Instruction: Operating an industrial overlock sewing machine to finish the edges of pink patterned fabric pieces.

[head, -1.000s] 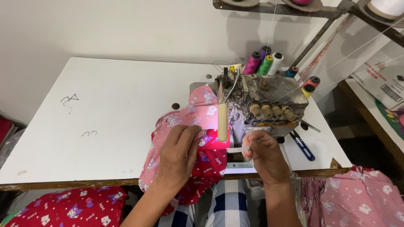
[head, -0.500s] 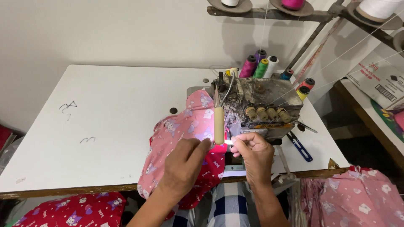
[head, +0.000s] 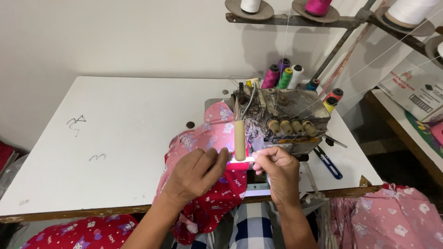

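Two hands point(head: 198, 173) point(head: 279, 170) press soft printed pink fabric point(head: 212, 138) under grimy overlocker point(head: 281, 120).

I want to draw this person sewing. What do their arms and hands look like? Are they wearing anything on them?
Both forearms are bare, with no sleeves in view. The left hand and the right hand wear no gloves, and no rings, watch or bracelet show. The fingernails are short and plain. Below the arms there is blue-and-white checked cloth on the person's lap.

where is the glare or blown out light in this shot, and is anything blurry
Head view: a small bright lamp glow burns out white-pink on the pink printed fabric between the left hand and right hand; the white table is evenly lit; edges bend slightly, focus sharp.
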